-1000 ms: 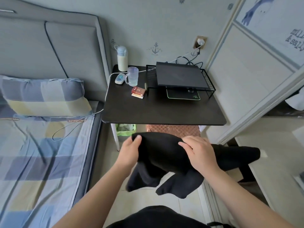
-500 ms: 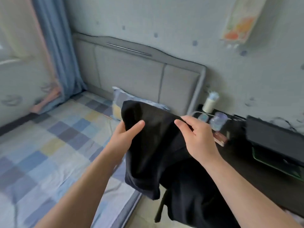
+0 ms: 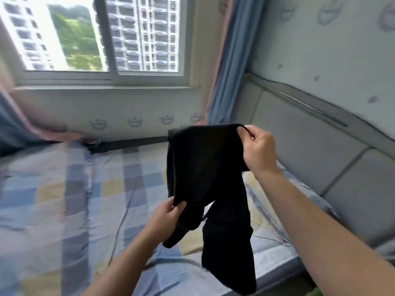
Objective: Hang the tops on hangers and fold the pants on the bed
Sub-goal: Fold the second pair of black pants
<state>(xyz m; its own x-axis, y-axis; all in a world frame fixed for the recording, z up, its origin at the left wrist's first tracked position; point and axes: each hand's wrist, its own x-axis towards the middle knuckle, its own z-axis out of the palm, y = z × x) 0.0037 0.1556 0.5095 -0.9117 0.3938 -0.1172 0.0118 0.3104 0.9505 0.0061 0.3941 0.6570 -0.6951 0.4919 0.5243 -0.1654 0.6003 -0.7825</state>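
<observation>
Above the checked sheet of the bed (image 3: 64, 199), between the window (image 3: 96, 35) and the padded headboard (image 3: 310, 146), a pair of black pants (image 3: 205, 167) hangs in the air from both hands. The right hand (image 3: 259, 150) is held high, its fingers curled round the top edge, which looks like the waistband. The left hand (image 3: 168, 214) is lower and pinches a side edge between thumb and fingers. Two legs droop below, the longer one reaching down near the mattress edge. The cloth looks soft, limp and light. It sags wherever it is not held, keeps no shape of its own and is unlikely to slip from a pinch. The best places to take hold are probably the two ends of the waistband, so the legs fall straight and can be matched one on the other before the pants are laid on the sheet. A grip at the middle would only bunch them up. The dark fabric hides seams and creases, so the edges may be easier to find by feel than by sight. A second ago the pants were bunched between both hands over the floor, in front of the black counter beside the bed. Half a second ago the view had turned toward the headboard and a pillow. The view now faces the window and the blue curtain (image 3: 226, 71), the pants are over the bed and let out longer, and the hands have moved from level to one high and one low.
</observation>
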